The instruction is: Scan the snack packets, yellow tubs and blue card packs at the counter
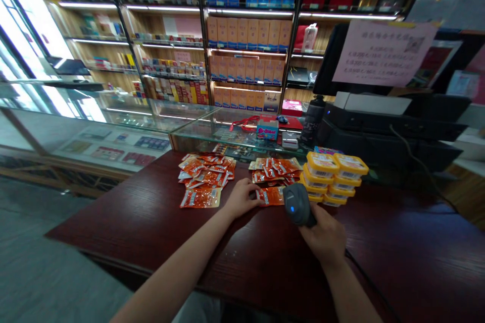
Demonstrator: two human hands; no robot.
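While the right hand grips a scanner, orange packet between the hands, left hand holding its left end

The dark red-brown wooden tabletop bears a left heap of glossy orange-red sachets and, apart from it, a right heap. Stacked yellow plastic tubs stand just beside the right heap.
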